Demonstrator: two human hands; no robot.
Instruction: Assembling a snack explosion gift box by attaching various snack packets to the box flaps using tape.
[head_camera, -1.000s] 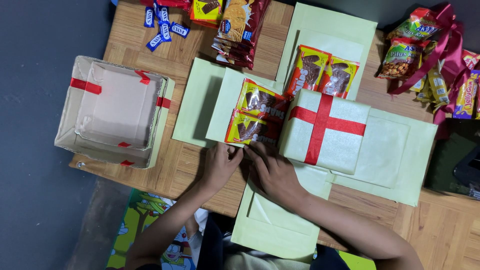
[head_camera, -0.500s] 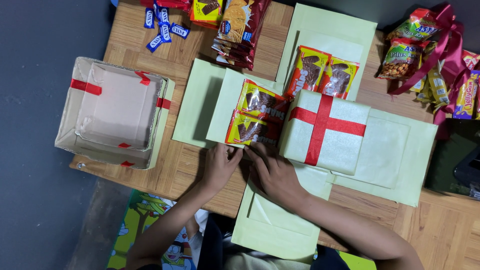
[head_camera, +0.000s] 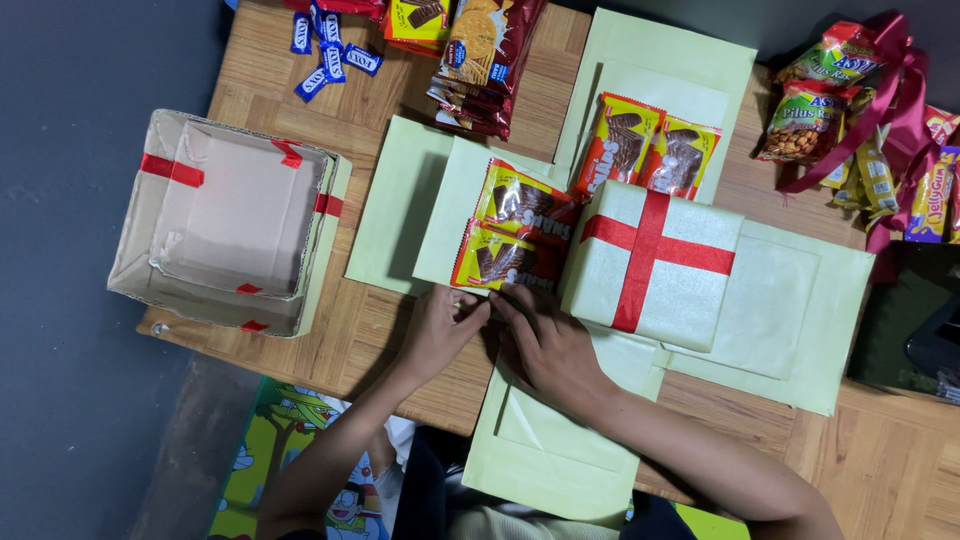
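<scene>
right now both hands meet at the near edge of the two yellow-and-red snack packets (head_camera: 512, 232), which lie on a pale green unfolded paper box panel (head_camera: 400, 205) left of the white gift box with red ribbon cross (head_camera: 655, 262). left hand (head_camera: 440, 330) and right hand (head_camera: 545, 345) have fingers pinched together there; what the grip clamps, i cannot tell. seemingly the packets are being seated; next calls for steady pressing on the wooden surface (head_camera: 350, 100).

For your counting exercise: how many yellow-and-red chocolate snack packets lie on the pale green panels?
4: two on the far panel behind the ribboned box, two on the left panel by the hands. Others may be hidden.
</scene>
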